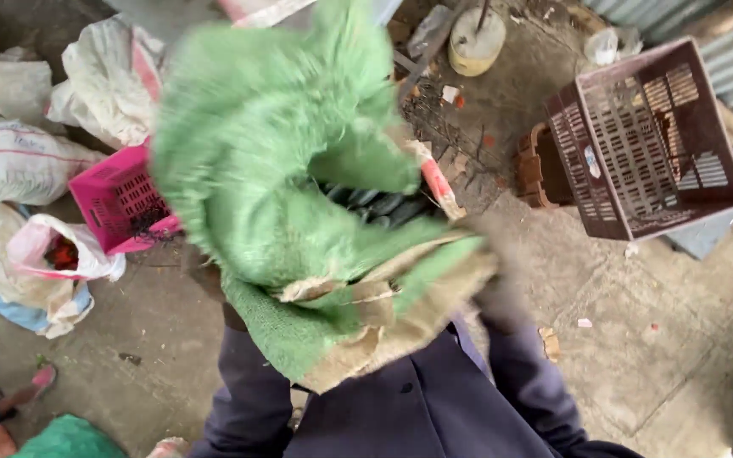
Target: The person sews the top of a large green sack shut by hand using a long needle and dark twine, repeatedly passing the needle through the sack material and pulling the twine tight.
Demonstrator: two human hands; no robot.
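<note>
From the head camera, a green woven sack (299, 195) with a tan burlap lining fills the middle of the view, held up in front of the person's dark purple jacket (417, 407), its mouth gaping toward the camera; inside the opening dark green long vegetables (375, 203) show, though blur keeps me from telling their kind. The left hand (205, 276) is at the sack's left lower edge and looks clamped on the cloth; the right hand (498, 297) is a blur at the right edge of the mouth, and I cannot tell how its fingers lie.

On the concrete floor (655, 339) a brown slatted plastic crate (646, 140) sits near the upper right corner, a pink plastic crate (120, 199) toward the left edge, among white woven bags (10, 157).

The risk, as I judge it: the sack is in quick motion with its mouth wide; a loose grip on the right side could let the edge fold and spill the vegetables onto the floor.
</note>
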